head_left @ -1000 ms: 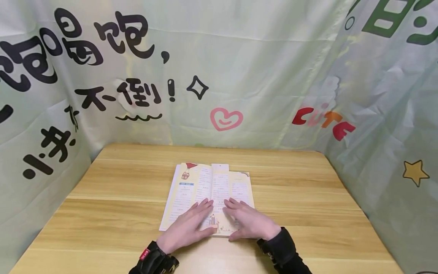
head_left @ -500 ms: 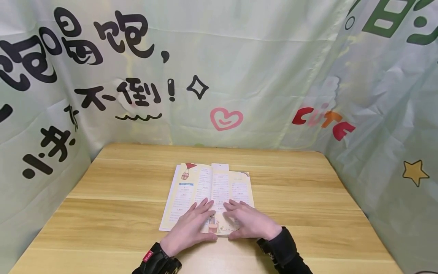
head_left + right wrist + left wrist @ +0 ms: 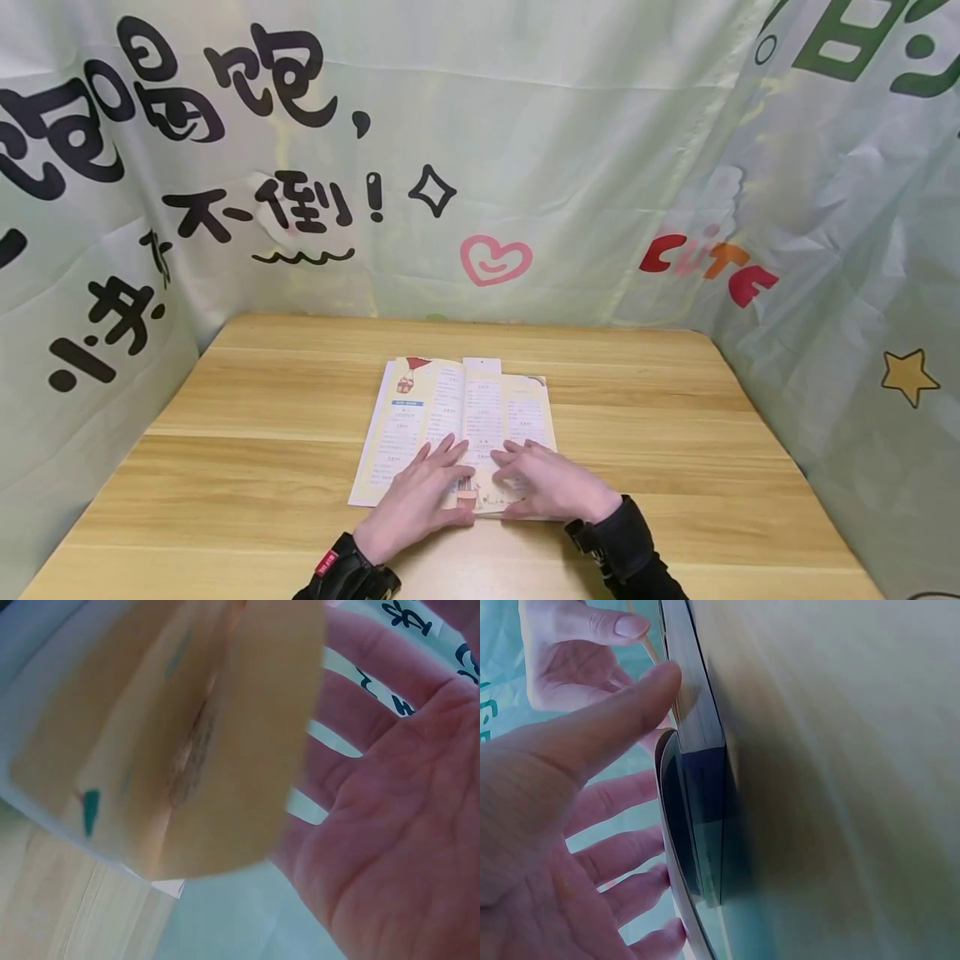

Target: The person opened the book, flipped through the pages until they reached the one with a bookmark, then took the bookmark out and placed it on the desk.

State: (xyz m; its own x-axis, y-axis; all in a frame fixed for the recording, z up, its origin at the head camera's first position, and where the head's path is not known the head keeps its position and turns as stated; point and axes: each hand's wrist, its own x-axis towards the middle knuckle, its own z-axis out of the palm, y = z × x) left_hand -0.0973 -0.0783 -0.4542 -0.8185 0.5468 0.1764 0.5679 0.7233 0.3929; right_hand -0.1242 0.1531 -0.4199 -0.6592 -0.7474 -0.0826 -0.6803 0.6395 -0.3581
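An open book (image 3: 401, 433) with printed text and small drawings lies on the table in the head view. My left hand (image 3: 416, 504) rests on its lower middle, fingers spread, thumb along the front edge. My right hand (image 3: 558, 483) lies over the lower right page, its fingers a little bent and thumb near the front edge. In the left wrist view, the left thumb (image 3: 637, 705) reaches to the book's thick page block (image 3: 697, 697). In the right wrist view, a curved page (image 3: 255, 817) stands raised before the right hand's fairly straight fingers.
A pale strip (image 3: 482, 366) sticks out above the book's top edge. The wooden table (image 3: 225, 467) extends around the book on all sides. Printed cloth (image 3: 585, 167) hangs behind the table and at both sides. Dark bands (image 3: 618, 542) cover both wrists.
My left hand has shifted slightly right on the book. The right hand's fingers have drawn in a little on the right page. The book stays where it was.
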